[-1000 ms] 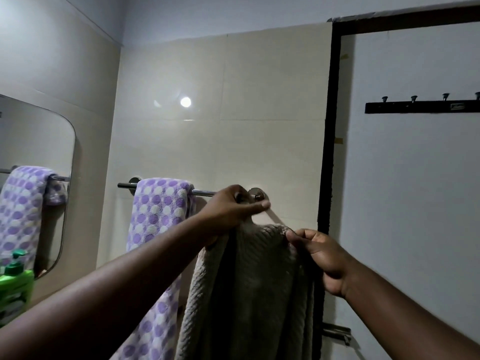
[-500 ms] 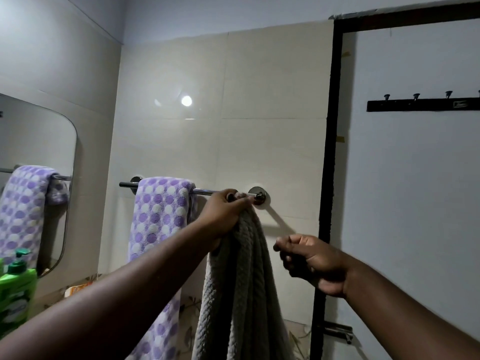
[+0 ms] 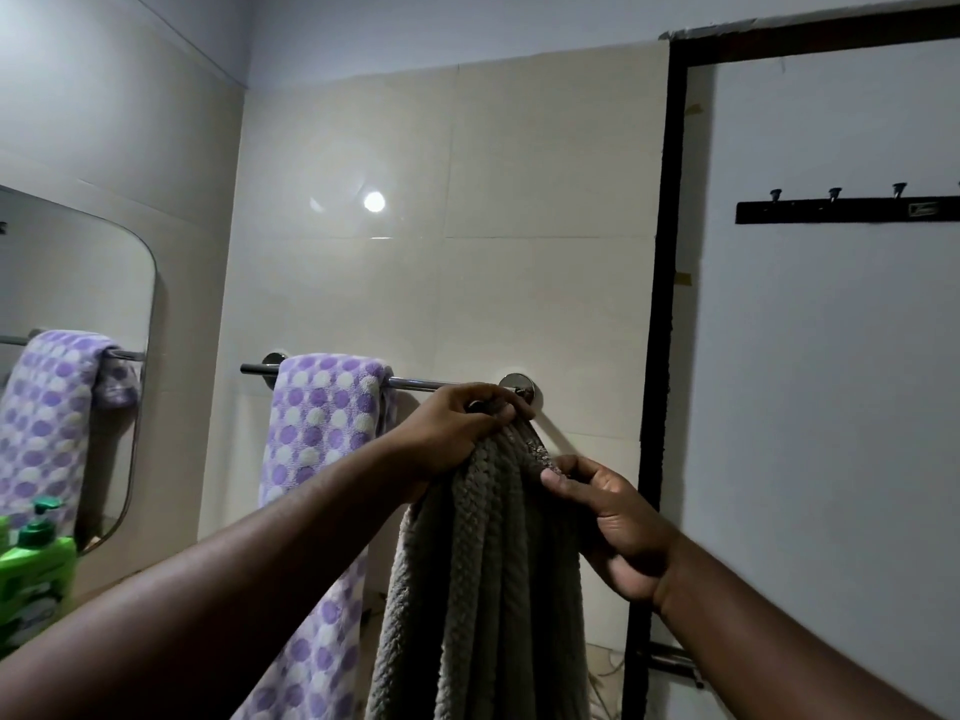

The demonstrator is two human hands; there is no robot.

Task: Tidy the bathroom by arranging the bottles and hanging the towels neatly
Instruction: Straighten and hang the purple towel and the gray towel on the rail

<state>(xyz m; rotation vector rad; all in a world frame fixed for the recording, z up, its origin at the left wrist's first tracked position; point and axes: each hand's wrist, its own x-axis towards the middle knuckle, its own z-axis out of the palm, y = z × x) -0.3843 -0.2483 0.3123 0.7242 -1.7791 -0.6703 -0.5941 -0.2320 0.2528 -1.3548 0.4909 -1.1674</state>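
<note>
Dotted towel (image 3: 322, 407) hung on rail (image 3: 426, 383); your left hand (image 3: 457, 428) grips the bunched grey towel (image 3: 483, 589) at its right end, right hand (image 3: 613, 522) pinching an edge; spreading and bottles likely outstanding.

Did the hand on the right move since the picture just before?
Yes. The right hand went left, away from the black door frame, and now pinches the grey towel it had let go of.
</note>
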